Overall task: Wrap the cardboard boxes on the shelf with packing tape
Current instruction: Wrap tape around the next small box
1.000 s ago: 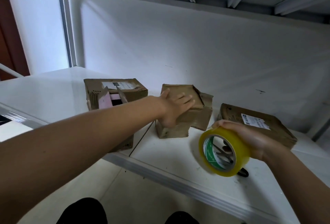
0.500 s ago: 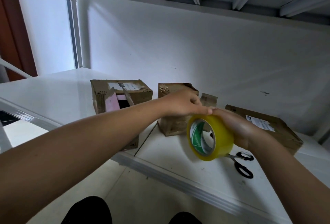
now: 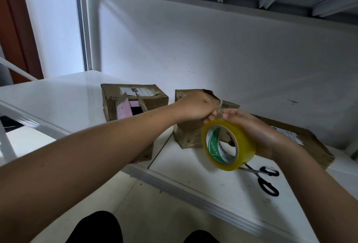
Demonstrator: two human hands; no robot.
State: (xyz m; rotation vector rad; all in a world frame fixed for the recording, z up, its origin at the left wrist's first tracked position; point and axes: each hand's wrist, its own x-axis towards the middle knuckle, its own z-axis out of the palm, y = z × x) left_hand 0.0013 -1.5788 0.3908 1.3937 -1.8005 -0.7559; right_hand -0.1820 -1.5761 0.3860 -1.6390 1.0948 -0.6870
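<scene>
Right grip holds one tape roll; three boxes.

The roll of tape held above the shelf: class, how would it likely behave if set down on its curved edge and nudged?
The roll of tape is round, so it would probably roll along the smooth white shelf. Its wide band and open core suggest it is fairly light and stiff. Laid flat, it should stay put.

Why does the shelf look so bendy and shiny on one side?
Head view: the wide-angle lens bows the white metal shelf and stretches the near arms; daylight from the left glares on its far left top; the yellow roll of packing tape is fairly sharp, the black-handled scissors slightly soft.
</scene>
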